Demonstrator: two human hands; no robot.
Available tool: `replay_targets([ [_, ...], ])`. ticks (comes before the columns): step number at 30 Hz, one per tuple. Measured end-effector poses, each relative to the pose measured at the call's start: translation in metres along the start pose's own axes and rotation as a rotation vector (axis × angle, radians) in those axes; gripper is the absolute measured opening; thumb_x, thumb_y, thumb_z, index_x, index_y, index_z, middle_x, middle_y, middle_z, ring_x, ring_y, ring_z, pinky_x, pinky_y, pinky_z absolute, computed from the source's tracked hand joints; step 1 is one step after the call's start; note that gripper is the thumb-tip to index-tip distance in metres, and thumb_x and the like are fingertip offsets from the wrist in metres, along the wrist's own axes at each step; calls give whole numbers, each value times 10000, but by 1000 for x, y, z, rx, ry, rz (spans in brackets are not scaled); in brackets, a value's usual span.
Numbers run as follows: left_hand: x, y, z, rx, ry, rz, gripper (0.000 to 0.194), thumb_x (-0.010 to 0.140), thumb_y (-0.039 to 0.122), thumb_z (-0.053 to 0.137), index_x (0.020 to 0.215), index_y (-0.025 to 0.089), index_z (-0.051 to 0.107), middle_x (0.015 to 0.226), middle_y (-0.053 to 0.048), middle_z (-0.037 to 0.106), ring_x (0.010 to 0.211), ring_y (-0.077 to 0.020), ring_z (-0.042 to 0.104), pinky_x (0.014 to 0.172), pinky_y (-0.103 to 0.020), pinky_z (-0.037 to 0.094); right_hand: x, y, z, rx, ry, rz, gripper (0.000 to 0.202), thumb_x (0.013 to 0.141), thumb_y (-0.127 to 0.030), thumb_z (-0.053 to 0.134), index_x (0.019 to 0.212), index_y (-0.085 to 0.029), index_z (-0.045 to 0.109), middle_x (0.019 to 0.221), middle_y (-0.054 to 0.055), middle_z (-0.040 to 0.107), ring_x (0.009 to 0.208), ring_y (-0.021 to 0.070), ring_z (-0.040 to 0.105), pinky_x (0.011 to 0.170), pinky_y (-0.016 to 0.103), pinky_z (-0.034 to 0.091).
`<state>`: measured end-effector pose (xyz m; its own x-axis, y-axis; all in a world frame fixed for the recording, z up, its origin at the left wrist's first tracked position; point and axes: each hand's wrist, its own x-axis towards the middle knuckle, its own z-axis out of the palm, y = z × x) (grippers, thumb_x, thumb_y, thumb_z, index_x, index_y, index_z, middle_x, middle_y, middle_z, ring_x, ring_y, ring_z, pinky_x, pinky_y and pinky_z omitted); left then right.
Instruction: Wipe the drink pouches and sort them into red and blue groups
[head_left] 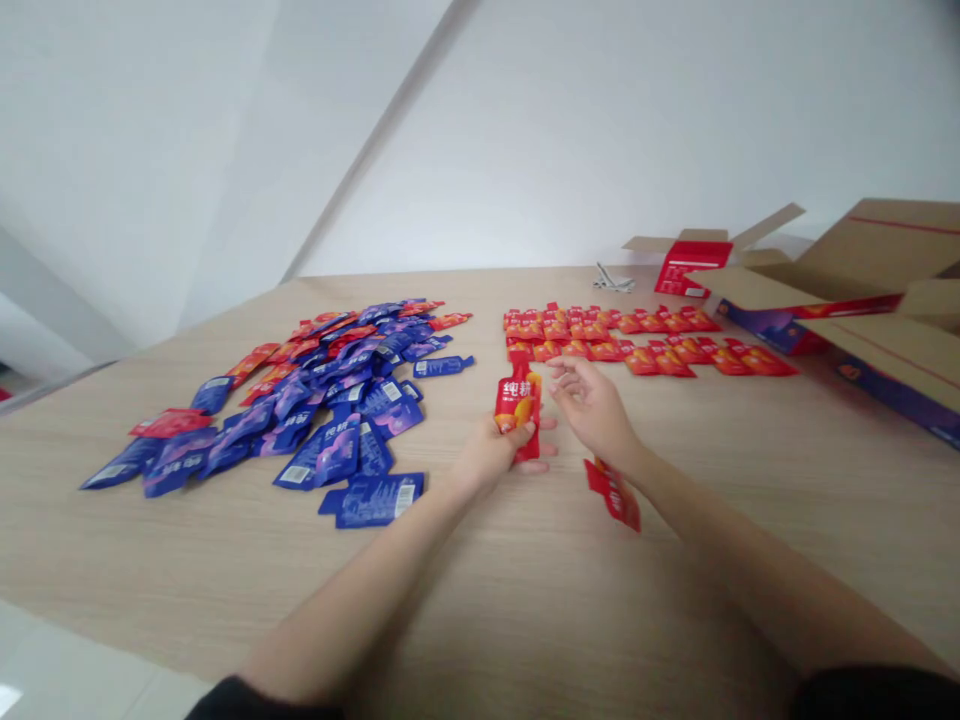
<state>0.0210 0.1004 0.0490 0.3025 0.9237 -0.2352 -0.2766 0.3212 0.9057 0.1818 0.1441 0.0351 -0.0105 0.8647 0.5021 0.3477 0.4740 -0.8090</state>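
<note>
My left hand [491,450] grips a red pouch [516,400] with orange fruit printed on it, thumb across its front and fingers behind, the narrow neck pointing away from me. Just to the right, my right hand [589,400] hovers with loosely bent fingers apart, holding nothing that I can see. Under my right wrist lies another red pouch [615,495], partly covered by the arm. Beyond both hands, red pouches lie in two rows, a back row [600,323] and a front row [667,355].
A loose pile of blue pouches [330,385] mixed with red ones spreads over the left of the wooden table [480,620]. At right stand a large open cardboard box [847,330] and a small red box [690,268]. A folded paper piece [613,280] lies near the wall.
</note>
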Motion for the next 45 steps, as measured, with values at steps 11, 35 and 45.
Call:
replay_targets([
  [11,5,2,-39,-165,120,5,366,874,-67,490,1192,100,562,1197,-186,682,965,-217,730,786,-272,611,-48,33,-47,-600,-644,220,632,661,-297,726,1259,-149,583,1312,202,580,1221,367,534,1050,523,399],
  [35,-25,-27,3,-39,-329,-167,523,629,254,899,1083,151,661,972,-75,706,839,-204,694,673,-309,597,-44,-28,-25,-22,-46,71,172,882,-376,592,944,-249,494,971,43,568,911,214,576,816,389,489],
  [45,-15,-39,13,86,-440,-253,497,704,386,845,1106,174,643,1052,-74,673,945,-206,647,821,-366,534,-22,-15,-78,278,-473,413,444,800,-343,720,1177,-255,503,945,14,688,786,180,674,688,322,555],
])
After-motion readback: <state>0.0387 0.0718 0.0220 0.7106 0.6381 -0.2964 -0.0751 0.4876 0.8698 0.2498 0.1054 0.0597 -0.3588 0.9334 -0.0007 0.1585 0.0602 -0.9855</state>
